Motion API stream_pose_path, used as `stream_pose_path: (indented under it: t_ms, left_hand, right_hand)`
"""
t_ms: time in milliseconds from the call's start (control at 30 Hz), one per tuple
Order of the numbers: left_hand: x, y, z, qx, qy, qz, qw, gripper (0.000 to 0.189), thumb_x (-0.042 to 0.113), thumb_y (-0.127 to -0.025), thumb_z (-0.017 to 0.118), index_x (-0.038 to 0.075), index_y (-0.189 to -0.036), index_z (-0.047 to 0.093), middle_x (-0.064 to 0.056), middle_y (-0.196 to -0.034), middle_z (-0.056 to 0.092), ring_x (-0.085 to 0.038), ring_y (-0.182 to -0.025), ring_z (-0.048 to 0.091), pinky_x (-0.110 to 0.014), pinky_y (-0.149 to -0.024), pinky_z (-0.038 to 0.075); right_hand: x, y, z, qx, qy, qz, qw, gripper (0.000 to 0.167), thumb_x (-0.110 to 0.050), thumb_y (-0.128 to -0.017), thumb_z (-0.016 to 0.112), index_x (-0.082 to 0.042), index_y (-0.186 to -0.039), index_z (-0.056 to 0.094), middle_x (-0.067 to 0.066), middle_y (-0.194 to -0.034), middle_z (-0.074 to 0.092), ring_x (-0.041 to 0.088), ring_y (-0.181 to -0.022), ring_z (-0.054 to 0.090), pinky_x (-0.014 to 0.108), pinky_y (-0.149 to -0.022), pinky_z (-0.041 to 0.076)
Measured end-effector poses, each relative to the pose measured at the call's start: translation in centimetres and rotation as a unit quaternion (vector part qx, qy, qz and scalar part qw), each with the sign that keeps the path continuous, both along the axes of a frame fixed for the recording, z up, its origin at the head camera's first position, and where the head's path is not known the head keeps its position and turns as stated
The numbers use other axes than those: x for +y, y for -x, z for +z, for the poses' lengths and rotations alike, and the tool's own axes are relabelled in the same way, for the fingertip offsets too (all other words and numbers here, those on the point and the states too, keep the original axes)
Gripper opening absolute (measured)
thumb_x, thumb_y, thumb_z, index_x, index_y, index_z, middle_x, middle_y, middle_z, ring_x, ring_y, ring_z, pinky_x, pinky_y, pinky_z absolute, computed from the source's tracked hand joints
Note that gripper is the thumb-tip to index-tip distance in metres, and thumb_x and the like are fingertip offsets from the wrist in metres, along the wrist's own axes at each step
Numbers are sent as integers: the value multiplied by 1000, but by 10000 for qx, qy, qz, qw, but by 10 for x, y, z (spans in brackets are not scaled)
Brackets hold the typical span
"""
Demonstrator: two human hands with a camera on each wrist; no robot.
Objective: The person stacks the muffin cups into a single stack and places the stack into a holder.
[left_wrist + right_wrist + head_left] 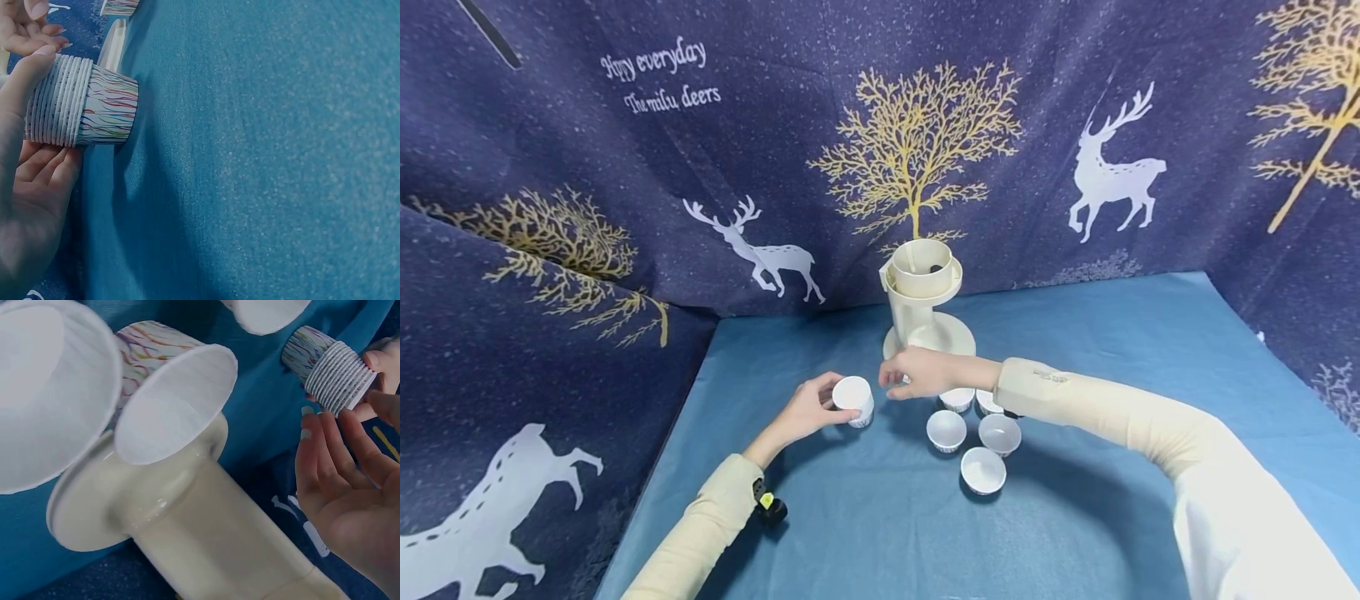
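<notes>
My left hand (808, 410) grips a nested stack of paper baking cups (854, 398), thumb on one side and fingers on the other. In the left wrist view the stack (81, 103) shows many white rims and a wavy coloured-line pattern on the outermost cup. My right hand (919, 372) holds nothing; its fingers are loosely bent, just right of the stack. In the right wrist view the fingertips of that hand (350, 481) come close to the stack's rim. Several single paper cups (946, 431) stand mouth up on the blue cloth, below and beside the right forearm.
A cream-coloured appliance (912, 315) with a round base and a ring-shaped top holder stands behind the right hand. A dark blue curtain (760, 167) with deer and trees hangs behind the blue-covered table (865, 533). The right sleeve (1097, 408) passes over part of the cup group.
</notes>
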State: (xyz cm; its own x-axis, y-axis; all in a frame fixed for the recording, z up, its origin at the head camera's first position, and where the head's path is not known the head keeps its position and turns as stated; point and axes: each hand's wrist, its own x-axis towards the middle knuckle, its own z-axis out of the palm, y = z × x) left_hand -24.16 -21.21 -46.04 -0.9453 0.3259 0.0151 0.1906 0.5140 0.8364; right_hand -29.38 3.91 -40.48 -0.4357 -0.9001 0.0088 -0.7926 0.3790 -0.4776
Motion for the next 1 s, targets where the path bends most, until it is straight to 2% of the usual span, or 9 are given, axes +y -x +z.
stream_pose_path:
  t_ms: [33, 133, 267, 467, 567, 1000]
  left_hand:
    - [1, -3, 5, 0, 19, -16, 10000, 45, 14, -79, 81, 0, -116, 60, -18, -120, 64, -35, -118, 60, -44, -98, 49]
    - [0, -3, 3, 15, -19, -15, 10000, 45, 18, -78, 82, 2, -114, 61, -15, -118, 65, -32, -117, 61, -42, -98, 49]
    - [-3, 5, -13, -47, -83, 75, 9999, 46, 19, -76, 83, 5, -115, 62, -13, -119, 65, -31, -118, 61, -43, -99, 49]
    - [3, -6, 10, -131, -3, 5, 9999, 46, 13, -78, 81, 0, -117, 60, -18, -122, 63, -35, -120, 59, -45, -100, 47]
    - [4, -10, 17, -145, 24, -11, 9999, 45, 14, -79, 80, 0, -117, 60, -17, -122, 63, -34, -120, 59, -43, -99, 48]
    - [5, -12, 17, -72, -26, 41, 10000, 44, 13, -79, 80, 1, -117, 60, -18, -121, 62, -35, -119, 59, -44, -100, 47]
  right_hand:
    - [1, 0, 0, 21, -30, -7, 10000, 23, -17, -91, 64, -4, -110, 66, 9, -106, 71, 21, -99, 66, 35, -90, 52]
    - [7, 0, -2, 78, -102, 45, 9999, 30, -22, -90, 66, -4, -114, 65, 11, -109, 70, 24, -102, 65, 35, -91, 50]
    - [14, 1, -4, 147, -154, 236, 9995, 38, -25, -89, 68, -2, -118, 63, 14, -114, 69, 27, -105, 65, 37, -93, 50]
    - [24, 1, -7, 99, -268, 335, 9990, 43, -24, -88, 69, 2, -121, 62, 17, -119, 66, 29, -108, 64, 39, -94, 50]
    - [27, 1, -7, 55, -311, 368, 9988, 44, -24, -88, 68, 4, -121, 61, 18, -120, 66, 31, -109, 64, 40, -95, 50]
    - [38, -1, -18, 254, -522, 223, 9981, 46, -26, -87, 70, 0, -124, 61, 13, -123, 64, 27, -113, 61, 38, -96, 49]
